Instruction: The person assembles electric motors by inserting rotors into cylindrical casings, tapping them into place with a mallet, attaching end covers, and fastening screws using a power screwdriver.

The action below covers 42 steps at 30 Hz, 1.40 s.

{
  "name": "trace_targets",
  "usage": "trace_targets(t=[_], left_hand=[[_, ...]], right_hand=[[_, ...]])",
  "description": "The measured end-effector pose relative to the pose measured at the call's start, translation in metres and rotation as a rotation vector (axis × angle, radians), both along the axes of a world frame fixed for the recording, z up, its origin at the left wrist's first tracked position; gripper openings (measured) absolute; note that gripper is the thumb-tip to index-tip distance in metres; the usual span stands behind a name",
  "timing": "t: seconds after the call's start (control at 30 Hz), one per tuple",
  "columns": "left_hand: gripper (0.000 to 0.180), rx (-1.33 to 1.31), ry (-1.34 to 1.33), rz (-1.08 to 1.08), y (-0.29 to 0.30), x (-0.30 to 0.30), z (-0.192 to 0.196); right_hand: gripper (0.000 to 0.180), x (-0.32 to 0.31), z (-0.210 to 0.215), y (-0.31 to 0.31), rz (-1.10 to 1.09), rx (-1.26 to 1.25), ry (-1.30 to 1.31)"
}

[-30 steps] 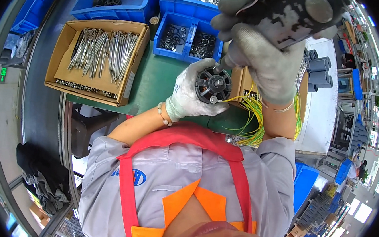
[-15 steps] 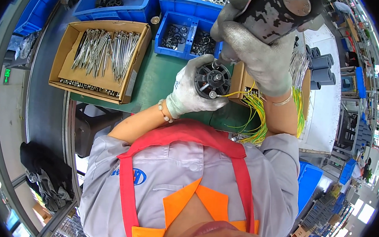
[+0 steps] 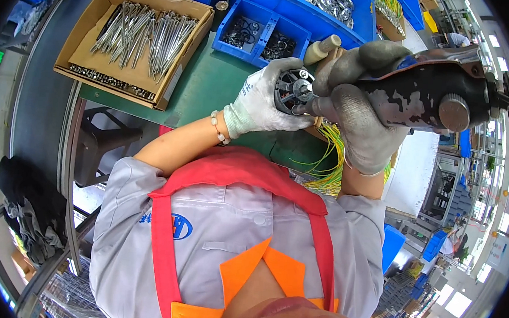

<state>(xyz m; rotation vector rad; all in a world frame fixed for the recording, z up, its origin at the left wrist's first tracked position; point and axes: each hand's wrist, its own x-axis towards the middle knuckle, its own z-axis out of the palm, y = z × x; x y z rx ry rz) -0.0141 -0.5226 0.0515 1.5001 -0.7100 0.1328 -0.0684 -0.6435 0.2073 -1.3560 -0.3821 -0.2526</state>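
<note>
A round black motor part (image 3: 294, 91) with a central shaft and spokes is in my gloved left hand (image 3: 263, 99), its fingers curled around the rim. The spoked face tilts to the right. My gloved right hand (image 3: 362, 122) is wrapped round a black power screwdriver (image 3: 417, 103) with worn paint, which lies nearly level. The driver's nose meets the lower edge of the motor part; the exact contact is hidden. Below my right hand hang yellow-green wires (image 3: 329, 159); whether one is fixed to the part cannot be seen.
A cardboard box (image 3: 117, 75) of long screws (image 3: 174, 33) sits left on the green bench (image 3: 197, 86). Beyond my hands stand a two-compartment blue bin (image 3: 264, 31) with small black rings, a larger blue bin (image 3: 336, 31) with metal rings, and a pale rounded handle (image 3: 323, 49).
The screwdriver has swung down and right, its nose moving from the upper to the lower edge of the motor part. My left hand has tilted the part rightward. The whole view has shifted.
</note>
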Motion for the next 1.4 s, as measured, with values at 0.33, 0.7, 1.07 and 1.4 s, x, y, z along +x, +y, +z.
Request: trace_targets(t=[0.33,0.7,1.07,1.4], left_hand=[[0.099,0.01,0.006,0.001,0.001,-0.001,0.005],[0.099,0.0,0.047,-0.035,0.0,0.0,-0.002],[0.084,0.02,0.036,-0.012,0.006,0.002,0.02],[0.089,0.002,0.11,-0.032,0.003,-0.011,0.014]], right_hand=[[0.057,0.005,-0.009,-0.023,0.015,-0.221,-0.082],[0.062,0.029,0.018,-0.004,-0.095,-0.185,-0.145],[0.049,0.06,0.014,-0.003,-0.047,0.394,0.284],[0.045,0.056,0.012,-0.024,0.108,-0.029,0.177]])
